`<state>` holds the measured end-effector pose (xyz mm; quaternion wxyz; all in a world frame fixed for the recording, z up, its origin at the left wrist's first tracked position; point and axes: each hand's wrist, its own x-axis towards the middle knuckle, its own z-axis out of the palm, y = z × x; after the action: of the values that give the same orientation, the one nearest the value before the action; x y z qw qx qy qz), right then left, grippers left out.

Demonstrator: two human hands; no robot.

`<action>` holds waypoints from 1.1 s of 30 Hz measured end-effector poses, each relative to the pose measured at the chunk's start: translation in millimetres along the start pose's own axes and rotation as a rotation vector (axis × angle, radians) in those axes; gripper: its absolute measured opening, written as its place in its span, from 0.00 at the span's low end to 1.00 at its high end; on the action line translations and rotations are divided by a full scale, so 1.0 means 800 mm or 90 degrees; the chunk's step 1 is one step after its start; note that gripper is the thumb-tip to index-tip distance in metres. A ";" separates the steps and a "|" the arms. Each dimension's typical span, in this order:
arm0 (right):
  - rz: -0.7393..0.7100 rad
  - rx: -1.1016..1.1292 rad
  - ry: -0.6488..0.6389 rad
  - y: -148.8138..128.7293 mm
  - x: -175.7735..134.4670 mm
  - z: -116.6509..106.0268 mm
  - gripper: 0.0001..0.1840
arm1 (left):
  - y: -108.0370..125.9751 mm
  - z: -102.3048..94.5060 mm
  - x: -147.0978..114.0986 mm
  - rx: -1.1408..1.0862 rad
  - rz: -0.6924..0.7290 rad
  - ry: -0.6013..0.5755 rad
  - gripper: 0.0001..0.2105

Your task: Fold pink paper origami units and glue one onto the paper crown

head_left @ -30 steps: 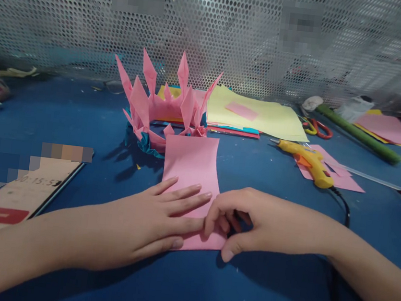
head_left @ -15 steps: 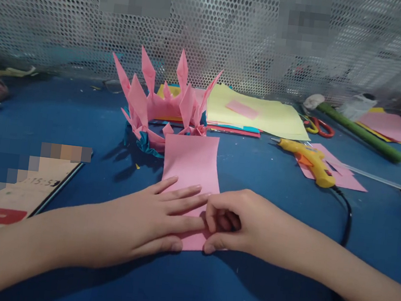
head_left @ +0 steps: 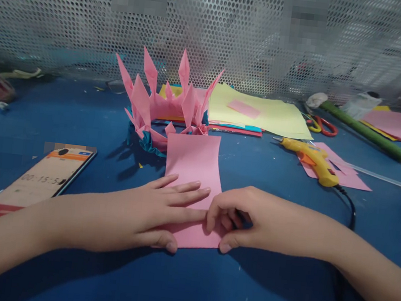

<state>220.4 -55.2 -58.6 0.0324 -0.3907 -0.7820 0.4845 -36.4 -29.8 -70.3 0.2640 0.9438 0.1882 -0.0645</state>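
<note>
A sheet of pink paper [head_left: 195, 157] lies upright in front of me, its far end near the crown and its near edge straight, like a fold. My left hand [head_left: 168, 205] rests flat across its lower half, palm down and fingers spread. At the right side of the sheet is my right hand [head_left: 243, 218], with loosely curled fingers. Its index fingertip touches the paper beside my left fingers, while its thumb sits apart at the lower right corner. Just beyond stands a pink paper crown [head_left: 162, 107] with tall folded points and blue crinkled trim around its base.
A yellow glue gun [head_left: 310, 158] rests on pink scraps to the right, its cord running toward me. Behind are yellow paper sheets [head_left: 277, 115], scissors [head_left: 328, 126] and a green stem [head_left: 369, 133]. A phone [head_left: 39, 170] lies left. Perforated metal panelling [head_left: 213, 36] borders the back.
My right thumb has slid right along the paper's near edge to its corner, opening a wider gap to the fingers. My left hand has shifted slightly left. The view has moved a little.
</note>
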 end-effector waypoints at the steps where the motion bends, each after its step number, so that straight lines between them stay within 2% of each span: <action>1: -0.013 -0.018 -0.010 0.000 0.000 -0.002 0.08 | 0.001 -0.002 0.000 -0.016 -0.004 -0.001 0.28; 7: -0.063 -0.118 -0.026 -0.006 -0.001 -0.002 0.11 | 0.008 -0.005 -0.007 -0.024 -0.055 -0.018 0.27; 9: -0.066 -0.142 0.008 -0.009 0.000 0.005 0.10 | 0.008 -0.002 -0.009 -0.010 -0.049 -0.018 0.28; 12: -0.027 -0.182 0.108 -0.012 0.005 0.023 0.02 | 0.005 0.002 -0.010 -0.006 -0.046 0.003 0.33; 15: -0.007 -0.216 0.190 -0.012 0.010 0.042 0.10 | 0.001 0.004 -0.010 -0.011 -0.067 0.021 0.36; 21: 0.066 -0.234 0.268 -0.017 0.017 0.065 0.24 | 0.006 -0.003 -0.008 -0.033 -0.094 -0.004 0.34; 26: 0.110 -0.210 0.265 -0.023 0.019 0.062 0.23 | 0.014 -0.004 -0.004 -0.050 -0.107 -0.005 0.31; 33: 0.114 -0.132 0.190 -0.023 0.012 0.046 0.13 | 0.016 -0.010 -0.009 -0.029 -0.131 -0.039 0.34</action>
<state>187.7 -80.1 -66.8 0.0645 -0.5274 -0.7766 0.3386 -37.6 -38.0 -55.6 0.2832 0.9107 0.2774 -0.1160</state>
